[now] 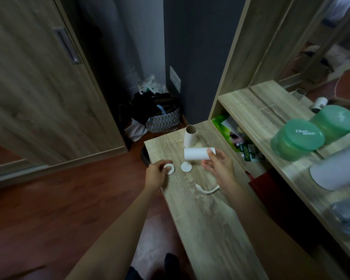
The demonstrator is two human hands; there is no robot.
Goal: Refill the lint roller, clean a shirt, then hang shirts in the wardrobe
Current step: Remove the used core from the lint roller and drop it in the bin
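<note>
step in hand: refilling the lint roller. my right hand (218,165) grasps the fresh white roll (197,154) by its near end, holding it level just above the table (200,209). my left hand (157,173) pinches one white end cap (169,169); a second cap (186,167) lies flat just beside it. recommendation: square the cap to the roll's open end and press evenly, without tilt. the roll looks clean, smooth and uncrushed. the empty cardboard core (191,136) stands upright behind it. a curved white piece (207,189), possibly the handle, lies near my right wrist.

White roll (196,156) and disc (171,171), green tub (295,142), wood-grain desk (200,209).
</note>
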